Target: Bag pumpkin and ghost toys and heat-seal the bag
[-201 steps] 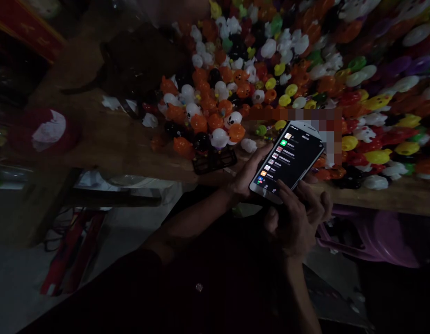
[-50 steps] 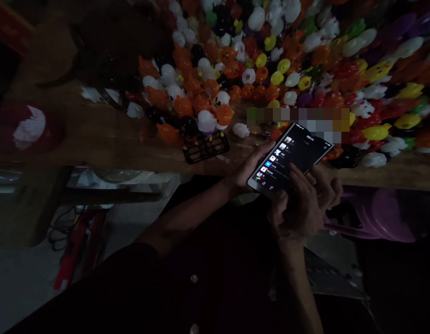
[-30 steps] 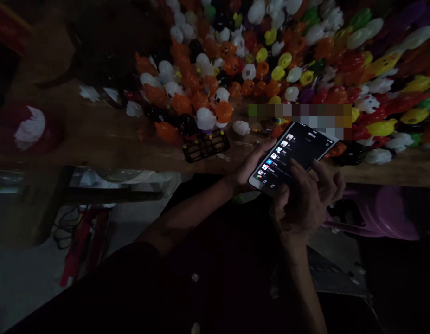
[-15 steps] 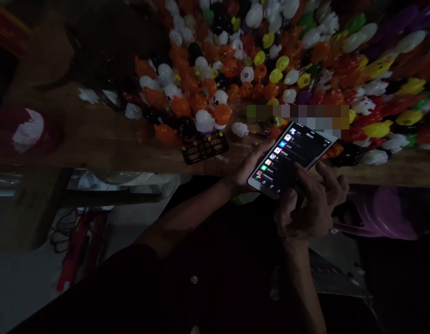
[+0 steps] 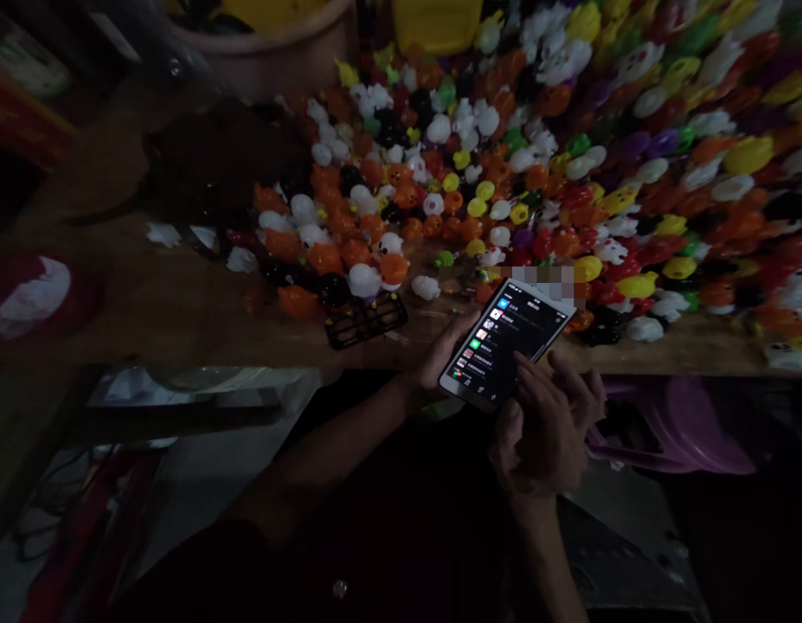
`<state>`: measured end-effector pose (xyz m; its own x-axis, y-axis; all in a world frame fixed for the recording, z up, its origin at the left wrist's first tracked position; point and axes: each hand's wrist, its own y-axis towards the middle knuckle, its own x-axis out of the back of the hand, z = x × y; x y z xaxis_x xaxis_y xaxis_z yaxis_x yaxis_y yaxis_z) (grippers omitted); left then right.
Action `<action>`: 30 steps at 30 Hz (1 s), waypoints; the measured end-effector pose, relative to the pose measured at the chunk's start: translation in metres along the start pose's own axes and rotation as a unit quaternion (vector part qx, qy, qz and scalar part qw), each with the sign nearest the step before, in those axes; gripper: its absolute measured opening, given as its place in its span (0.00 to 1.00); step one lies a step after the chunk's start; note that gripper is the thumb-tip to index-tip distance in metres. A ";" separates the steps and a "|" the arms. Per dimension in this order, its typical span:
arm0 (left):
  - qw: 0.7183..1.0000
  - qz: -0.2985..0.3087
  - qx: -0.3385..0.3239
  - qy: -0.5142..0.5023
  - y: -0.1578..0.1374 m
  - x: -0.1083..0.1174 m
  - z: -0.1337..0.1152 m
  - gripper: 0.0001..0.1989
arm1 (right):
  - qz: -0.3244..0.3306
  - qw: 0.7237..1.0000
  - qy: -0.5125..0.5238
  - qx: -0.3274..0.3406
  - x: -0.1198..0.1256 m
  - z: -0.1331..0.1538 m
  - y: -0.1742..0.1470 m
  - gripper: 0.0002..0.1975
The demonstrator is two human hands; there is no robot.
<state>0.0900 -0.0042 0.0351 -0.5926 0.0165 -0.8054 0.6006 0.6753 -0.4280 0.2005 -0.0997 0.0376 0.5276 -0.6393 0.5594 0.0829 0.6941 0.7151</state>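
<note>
A white smartphone (image 5: 504, 346) with a lit dark screen shows a list with small coloured icons. My left hand (image 5: 439, 355) grips it along its left side, the fingers mostly hidden behind it. Over the lower right of the screen hovers my right hand (image 5: 549, 424), holding nothing; its index fingertip is at or just above the glass, the other fingers apart and bent. Just beyond the phone, small plastic animal figures (image 5: 365, 281) in orange, white and black crowd the table, some by a black plastic grid (image 5: 368, 320).
The wooden table (image 5: 199, 346) bears a large heap of coloured toys (image 5: 569, 173) towards the back and right. A pale tub (image 5: 264, 61) and a yellow container (image 5: 436, 22) stand behind. At left lies a red round object (image 5: 37, 298). Below right is a pink plastic stool (image 5: 692, 424).
The head view has tilted up, so table and hands sit lower and the tub has come into sight. The list on the phone has scrolled up. Both hands keep much the same pose.
</note>
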 end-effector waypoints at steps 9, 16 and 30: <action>0.999 0.023 0.038 -0.029 0.000 0.004 0.000 0.28 | 0.005 1.000 -0.008 0.009 0.000 0.000 0.001 0.12; 0.999 0.017 0.031 -0.007 -0.001 0.002 -0.002 0.30 | 0.009 1.000 -0.009 0.013 -0.003 -0.001 0.000 0.11; 1.000 -0.012 0.012 -0.026 -0.001 -0.003 -0.004 0.23 | -0.001 1.000 -0.002 0.011 -0.007 0.003 0.000 0.11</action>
<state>0.0892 -0.0026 0.0397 -0.5790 -0.0383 -0.8144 0.5993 0.6572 -0.4570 0.1945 -0.0964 0.0349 0.5248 -0.6421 0.5589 0.0655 0.6851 0.7255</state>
